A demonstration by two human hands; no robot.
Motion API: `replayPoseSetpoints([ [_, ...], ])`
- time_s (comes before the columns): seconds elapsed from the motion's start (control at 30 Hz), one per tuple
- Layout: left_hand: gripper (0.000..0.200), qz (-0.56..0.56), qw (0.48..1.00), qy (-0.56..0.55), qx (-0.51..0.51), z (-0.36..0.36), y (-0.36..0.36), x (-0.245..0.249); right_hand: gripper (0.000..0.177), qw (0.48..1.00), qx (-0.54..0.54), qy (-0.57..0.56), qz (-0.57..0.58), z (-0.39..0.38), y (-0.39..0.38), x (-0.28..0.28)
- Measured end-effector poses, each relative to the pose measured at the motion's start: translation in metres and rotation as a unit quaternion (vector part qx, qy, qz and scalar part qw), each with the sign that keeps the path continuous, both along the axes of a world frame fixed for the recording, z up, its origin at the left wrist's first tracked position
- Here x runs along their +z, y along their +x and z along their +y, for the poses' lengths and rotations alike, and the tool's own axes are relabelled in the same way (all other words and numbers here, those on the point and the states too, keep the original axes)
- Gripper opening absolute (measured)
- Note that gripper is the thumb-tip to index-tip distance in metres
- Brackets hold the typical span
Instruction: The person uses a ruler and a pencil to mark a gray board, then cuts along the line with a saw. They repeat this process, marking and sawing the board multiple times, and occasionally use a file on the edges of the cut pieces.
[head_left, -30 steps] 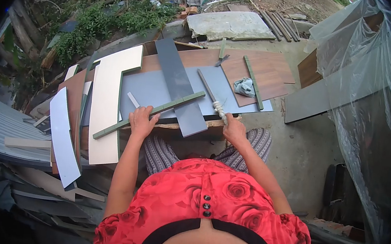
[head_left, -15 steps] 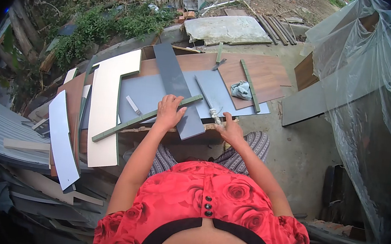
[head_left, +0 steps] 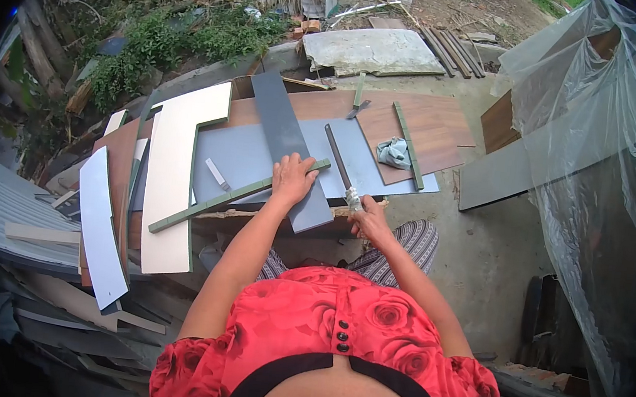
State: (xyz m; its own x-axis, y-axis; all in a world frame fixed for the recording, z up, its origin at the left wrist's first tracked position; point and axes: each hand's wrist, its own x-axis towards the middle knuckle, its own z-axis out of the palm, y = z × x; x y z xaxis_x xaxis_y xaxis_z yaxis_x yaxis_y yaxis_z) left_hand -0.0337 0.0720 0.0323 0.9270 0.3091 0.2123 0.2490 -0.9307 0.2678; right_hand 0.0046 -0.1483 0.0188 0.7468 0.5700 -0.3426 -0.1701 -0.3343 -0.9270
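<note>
My left hand (head_left: pixel 294 177) is closed over a narrow green strip (head_left: pixel 233 196), pressing it across a dark grey board (head_left: pixel 283 125). The strip lies slantwise, its lower end on a cream panel (head_left: pixel 173 175). My right hand (head_left: pixel 370 221) grips the white wrapped handle of a long narrow blade (head_left: pixel 338 156). That blade points away from me over a light grey-blue panel (head_left: pixel 238 144), to the right of the dark board. A small white piece (head_left: pixel 217 174) lies on the grey-blue panel, left of my left hand.
On a brown wood-grain board (head_left: pixel 436 141) to the right are a crumpled pale cloth (head_left: pixel 393 153) and another green strip (head_left: pixel 407 144). A white offcut (head_left: pixel 102 226) lies at the left. Clear plastic sheeting (head_left: pixel 575 109) drapes over boards at the right.
My right hand has closed around the wrapped handle, and the blade's angle has turned. My left hand has shifted slightly right along the green strip.
</note>
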Motion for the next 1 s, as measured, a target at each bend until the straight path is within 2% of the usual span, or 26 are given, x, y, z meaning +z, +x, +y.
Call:
replayPoseSetpoints([
  [0.07, 0.029, 0.008, 1.0, -0.007, 0.005, -0.002, 0.0, 0.003, 0.023, 0.999, -0.008, 0.038, 0.028, -0.002, -0.008, 0.002],
  [0.13, 0.027, 0.015, 1.0, -0.014, 0.007, -0.003, 0.001, 0.002, 0.03, 0.998, 0.017, -0.008, -0.062, 0.001, -0.018, 0.017],
  [0.17, 0.027, 0.009, 1.0, -0.006, 0.006, -0.003, 0.001, 0.001, 0.03, 0.998, 0.016, -0.009, -0.06, 0.002, -0.018, 0.01],
  [0.23, 0.027, 0.003, 1.0, 0.002, 0.007, -0.003, 0.001, -0.001, 0.03, 0.974, 0.034, -0.04, -0.219, 0.008, -0.017, -0.001],
  [0.3, 0.03, -0.007, 0.999, 0.032, 0.0, -0.002, 0.001, -0.003, 0.029, 0.97, 0.032, -0.06, -0.235, 0.009, -0.018, -0.002],
  [0.57, 0.027, -0.006, 0.999, 0.032, 0.007, -0.005, 0.003, -0.003, 0.024, 0.945, 0.048, -0.128, -0.297, 0.014, -0.026, 0.006],
  [0.67, 0.027, -0.004, 0.999, 0.04, 0.011, -0.005, 0.004, -0.004, 0.025, 0.933, 0.064, -0.168, -0.313, 0.016, -0.027, 0.006],
  [0.73, 0.027, -0.004, 0.999, 0.042, 0.009, -0.005, 0.006, -0.004, 0.028, 0.919, 0.11, -0.236, -0.297, 0.018, -0.028, 0.014],
  [0.83, 0.026, 0.026, 0.999, 0.038, -0.008, 0.0, 0.011, -0.004, 0.031, 0.918, 0.106, -0.216, -0.314, 0.021, -0.026, 0.015],
  [1.0, 0.026, -0.013, 0.998, 0.054, -0.034, 0.001, 0.009, -0.009, 0.031, 0.92, 0.091, -0.215, -0.315, 0.018, -0.026, 0.01],
])
